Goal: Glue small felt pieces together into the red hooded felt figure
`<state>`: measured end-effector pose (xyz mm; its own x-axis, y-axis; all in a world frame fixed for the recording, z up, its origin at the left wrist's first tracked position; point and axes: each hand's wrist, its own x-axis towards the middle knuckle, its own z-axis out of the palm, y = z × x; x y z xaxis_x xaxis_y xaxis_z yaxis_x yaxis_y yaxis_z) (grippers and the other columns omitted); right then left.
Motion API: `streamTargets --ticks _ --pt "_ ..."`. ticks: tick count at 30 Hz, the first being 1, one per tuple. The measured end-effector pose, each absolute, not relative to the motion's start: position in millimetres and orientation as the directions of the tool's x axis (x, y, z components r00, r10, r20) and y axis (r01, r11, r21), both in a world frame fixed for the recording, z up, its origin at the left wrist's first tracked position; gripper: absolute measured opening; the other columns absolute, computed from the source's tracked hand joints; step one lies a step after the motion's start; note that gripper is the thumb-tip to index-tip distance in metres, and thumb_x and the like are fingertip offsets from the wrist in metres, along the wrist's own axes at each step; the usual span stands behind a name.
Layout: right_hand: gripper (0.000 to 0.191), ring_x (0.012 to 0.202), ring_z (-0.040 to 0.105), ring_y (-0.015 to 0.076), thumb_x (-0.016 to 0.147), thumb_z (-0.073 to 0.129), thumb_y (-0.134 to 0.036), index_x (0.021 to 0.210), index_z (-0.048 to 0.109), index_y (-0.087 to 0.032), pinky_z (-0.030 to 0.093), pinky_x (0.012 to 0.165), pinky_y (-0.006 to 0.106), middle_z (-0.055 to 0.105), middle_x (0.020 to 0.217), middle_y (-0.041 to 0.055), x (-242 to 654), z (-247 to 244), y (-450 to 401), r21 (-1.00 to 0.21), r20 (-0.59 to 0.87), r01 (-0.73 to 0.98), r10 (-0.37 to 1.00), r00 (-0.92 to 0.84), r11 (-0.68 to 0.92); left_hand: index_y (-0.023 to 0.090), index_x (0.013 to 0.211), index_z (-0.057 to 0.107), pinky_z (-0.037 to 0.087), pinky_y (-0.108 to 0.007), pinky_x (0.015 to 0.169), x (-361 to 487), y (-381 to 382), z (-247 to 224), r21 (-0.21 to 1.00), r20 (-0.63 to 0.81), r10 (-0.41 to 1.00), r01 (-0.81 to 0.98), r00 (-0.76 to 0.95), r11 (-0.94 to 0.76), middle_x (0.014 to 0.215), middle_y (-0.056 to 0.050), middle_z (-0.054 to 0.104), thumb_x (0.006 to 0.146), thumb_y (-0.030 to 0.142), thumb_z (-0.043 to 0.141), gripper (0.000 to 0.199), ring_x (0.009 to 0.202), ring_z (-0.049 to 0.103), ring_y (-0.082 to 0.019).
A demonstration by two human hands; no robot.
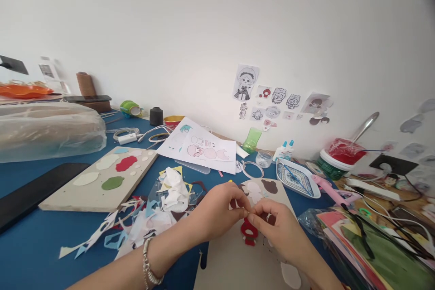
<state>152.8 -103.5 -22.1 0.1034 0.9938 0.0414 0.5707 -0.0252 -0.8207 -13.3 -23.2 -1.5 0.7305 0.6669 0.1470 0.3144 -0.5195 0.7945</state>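
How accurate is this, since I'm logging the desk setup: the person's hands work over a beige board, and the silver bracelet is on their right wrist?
Not quite: the silver bracelet is on the left wrist, not the right, as the head view shows. The left hand and right hand do work over the beige board.

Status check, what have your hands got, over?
Left hand, right hand: fingers meeting above red cut-out figure on beige board. Anything pinched too small to tell. Cut scraps heaped left of board.
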Motion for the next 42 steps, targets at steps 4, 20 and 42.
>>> streamTargets --ticks 4,20,42 --pt "0.026 0.059 0.045 0.0133 0.080 0.057 -0.040 0.070 0.065 -0.017 0.034 0.054 0.026 0.061 0.068 0.0012 152.0 -23.3 -103.0 -0.807 0.050 0.590 0.994 0.101 -0.020 0.021 0.073 0.069 0.040 -0.025 0.069 -13.1 -23.6 -3.0 0.758 0.191 0.644 0.305 0.741 -0.576 0.082 -0.001 0.061 0.073 0.014 0.060 0.012 0.080 0.054 -0.016" --pt "0.029 0.068 0.049 0.0178 0.085 0.048 -0.042 0.071 0.061 -0.021 0.033 0.061 0.029 0.056 0.073 0.0007 178.3 -20.2 -103.4 -0.695 0.173 0.719 0.968 0.183 -0.012 0.018 0.060 0.066 0.041 -0.026 0.058 -18.5 -16.5 -10.9 0.700 -0.066 0.636 0.490 0.769 -0.520 0.069 -0.004 0.068 0.066 0.011 0.054 0.015 0.067 0.060 -0.019" --pt "0.025 0.065 0.050 0.0148 0.086 0.055 -0.038 0.071 0.065 -0.021 0.037 0.054 0.025 0.058 0.073 0.0009 160.1 -17.1 -106.1 -0.745 0.318 0.643 0.942 0.105 0.180 0.019 0.069 0.066 0.038 -0.024 0.059 -7.8 -29.1 0.3 0.845 0.111 0.706 0.308 0.699 -0.438 0.073 0.000 0.064 0.077 0.030 0.057 0.016 0.066 0.051 -0.014"
